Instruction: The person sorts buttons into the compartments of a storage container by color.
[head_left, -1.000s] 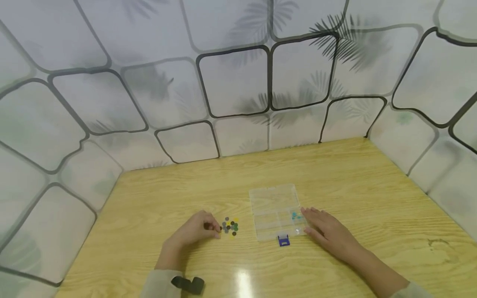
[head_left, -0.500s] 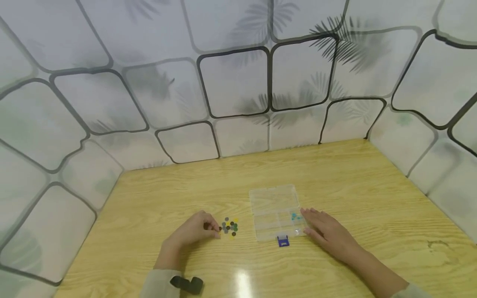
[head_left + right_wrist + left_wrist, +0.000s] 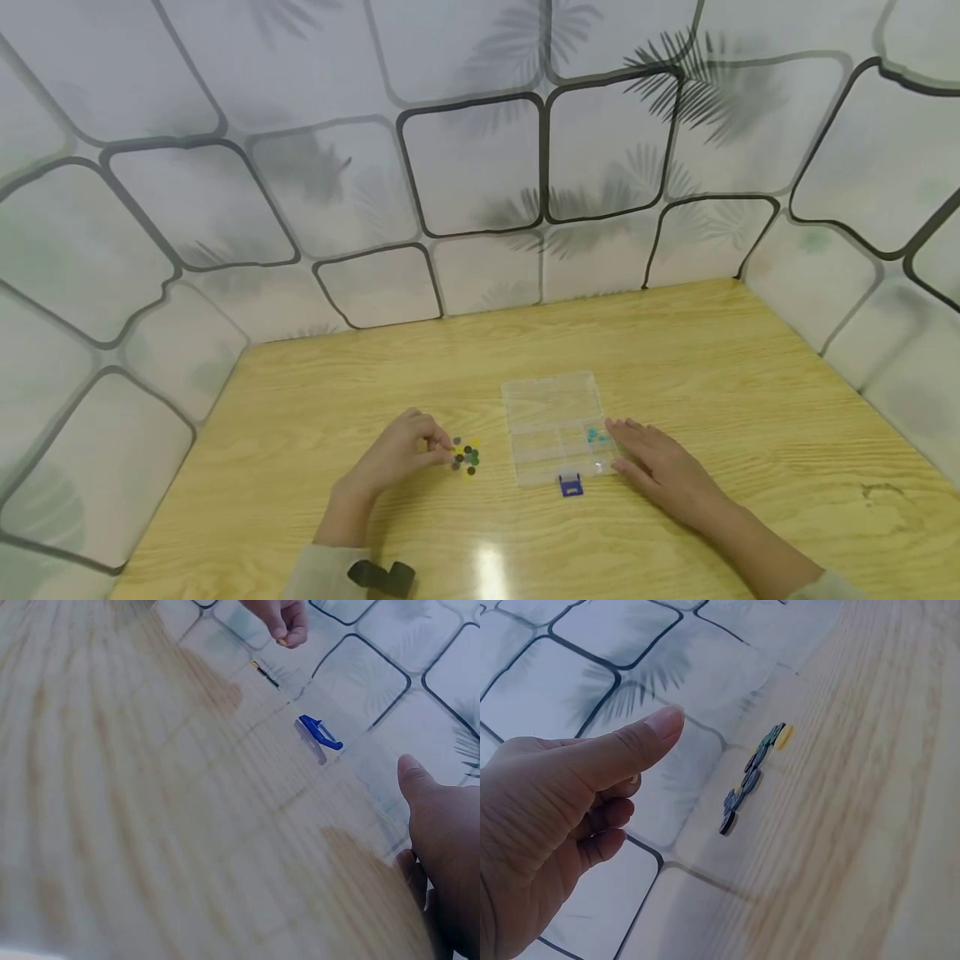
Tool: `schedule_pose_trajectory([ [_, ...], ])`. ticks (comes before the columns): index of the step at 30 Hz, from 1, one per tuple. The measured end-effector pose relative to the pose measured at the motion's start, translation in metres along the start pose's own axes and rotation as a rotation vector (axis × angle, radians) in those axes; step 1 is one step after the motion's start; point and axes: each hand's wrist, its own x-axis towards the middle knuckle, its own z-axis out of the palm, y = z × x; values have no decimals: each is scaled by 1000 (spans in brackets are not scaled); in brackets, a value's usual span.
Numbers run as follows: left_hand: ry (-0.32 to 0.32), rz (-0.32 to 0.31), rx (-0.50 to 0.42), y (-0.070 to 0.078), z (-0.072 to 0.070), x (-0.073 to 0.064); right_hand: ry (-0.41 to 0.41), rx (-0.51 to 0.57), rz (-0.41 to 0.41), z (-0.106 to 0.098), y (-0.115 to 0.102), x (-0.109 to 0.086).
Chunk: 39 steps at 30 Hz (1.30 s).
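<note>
My left hand (image 3: 401, 450) is just above the left side of a pile of small round buttons (image 3: 471, 457) in black, grey, green and yellow. Its thumb and index finger pinch a small yellow button (image 3: 282, 642), a speck of which shows in the right wrist view; the left wrist view hides it behind the thumb. My right hand (image 3: 660, 467) lies with straight fingers against the right side of a clear plastic compartment box (image 3: 536, 446). The box's lid (image 3: 551, 400) is laid back. Several light-blue pieces (image 3: 595, 435) sit in a right-hand compartment.
A blue latch (image 3: 571, 485) sticks out at the box's front edge. The wooden table (image 3: 337, 383) runs back to patterned walls (image 3: 480, 167) behind and at both sides. A dark strap (image 3: 382, 577) is on the left sleeve.
My left hand, which was at the left edge of the button pile, has risen a little and shifted right. The right hand and the box have stayed put.
</note>
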Motion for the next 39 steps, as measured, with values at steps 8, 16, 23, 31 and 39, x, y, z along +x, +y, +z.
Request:
schedule_pose_trajectory([
  [8,30,38,-17,11,8,6,7,-5,-2,-1,0,1],
  [16,118,101,3,22,20,24,-7,-5,4,-2,0,-1],
  [23,242,207,50,38,28,44,-9,17,5,-1,1,-2],
  [31,235,181,59,54,38,61,-5,21,-1,-1,1,-1],
  [39,234,231,80,64,51,74,-1,18,2,-1,1,0],
])
